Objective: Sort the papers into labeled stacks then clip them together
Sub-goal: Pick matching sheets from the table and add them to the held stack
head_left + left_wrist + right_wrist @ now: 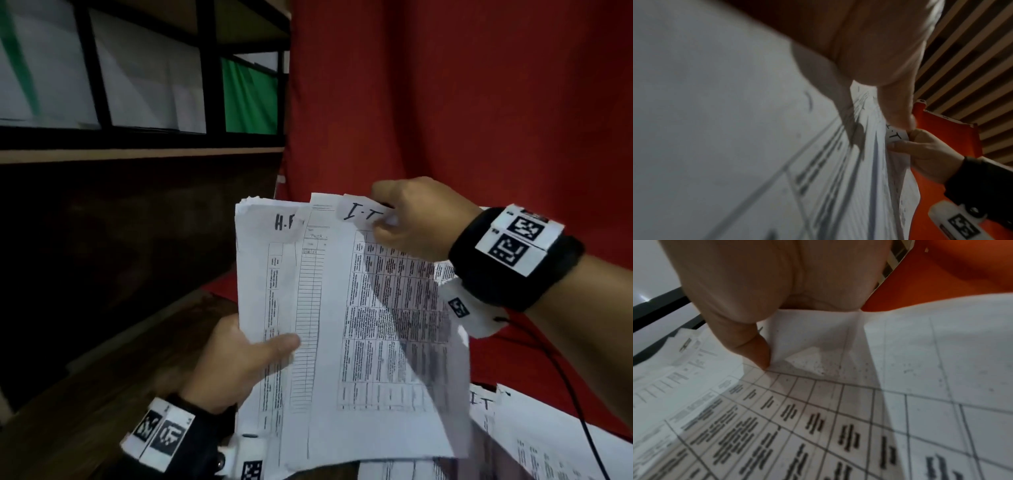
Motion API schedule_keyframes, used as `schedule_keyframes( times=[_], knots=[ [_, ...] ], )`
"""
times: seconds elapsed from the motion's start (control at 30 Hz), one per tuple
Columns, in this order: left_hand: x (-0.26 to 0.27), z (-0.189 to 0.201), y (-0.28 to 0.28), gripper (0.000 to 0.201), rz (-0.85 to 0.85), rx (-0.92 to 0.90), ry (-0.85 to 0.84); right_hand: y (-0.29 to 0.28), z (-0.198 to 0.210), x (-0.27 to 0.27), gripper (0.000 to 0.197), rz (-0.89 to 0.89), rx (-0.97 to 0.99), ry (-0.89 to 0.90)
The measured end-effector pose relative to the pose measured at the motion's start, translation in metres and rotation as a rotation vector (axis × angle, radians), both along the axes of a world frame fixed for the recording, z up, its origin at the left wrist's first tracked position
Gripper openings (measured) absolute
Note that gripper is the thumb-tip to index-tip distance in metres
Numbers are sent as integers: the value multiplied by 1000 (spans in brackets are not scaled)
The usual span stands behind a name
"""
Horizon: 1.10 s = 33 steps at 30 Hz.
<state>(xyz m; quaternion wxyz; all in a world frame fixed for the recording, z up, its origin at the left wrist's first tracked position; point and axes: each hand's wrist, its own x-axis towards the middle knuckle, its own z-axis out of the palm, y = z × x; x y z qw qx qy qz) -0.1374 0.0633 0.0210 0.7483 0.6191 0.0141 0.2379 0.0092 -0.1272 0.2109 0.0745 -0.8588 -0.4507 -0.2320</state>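
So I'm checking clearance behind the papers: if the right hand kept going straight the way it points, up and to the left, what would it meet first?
Probably the dark shelf frame; the right hand pinches the I.T sheet, and depth is unclear.

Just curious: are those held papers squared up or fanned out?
Fanned out: the white printed papers overlap stepwise, "H.R" and "I.T" labels both showing.

You hold white papers [342, 325] printed with black-ruled tables and dense black text; their small white labels [363, 212] carry black handwritten letters. Behind them hangs a plain red cloth [445, 102]. Your black wristbands [510, 263] bear white tags with black square-code patterns. The shelf [144, 144] has a black frame, with white sheets [144, 78] and a green panel [248, 99].
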Motion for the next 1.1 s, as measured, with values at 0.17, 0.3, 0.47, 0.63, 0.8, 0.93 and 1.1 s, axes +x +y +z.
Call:
schedule_keyframes(
  times=[0.17, 0.3, 0.47, 0.63, 0.8, 0.93, 1.1],
  knots=[
    [-2, -1, -13, 35, 71, 9, 17, -11, -6, -5, 18, 12, 69, 15],
    [-1, -5, -20, 30, 142, -12, 14, -17, -14, -9, 22, -10, 126, 24],
    [2, -4, -35, 33, 103, -13, 50, -21, -22, -12, 20, -42, 154, 26],
    [9, -15, -36, 33, 190, -20, 93, -27, -26, -10, 23, -48, 165, 40],
    [6, -11, -24, 37, 192, -46, 28, -50, -43, 13, 56, -71, 653, 100],
    [3, -8, -8, 34, 178, -70, 22, -59, -92, 22, 34, 26, 1070, 848],
    [2, -8, -13, 35, 144, -56, 143, -37, -152, -3, 24, 184, 1045, 1265]
  ],
)
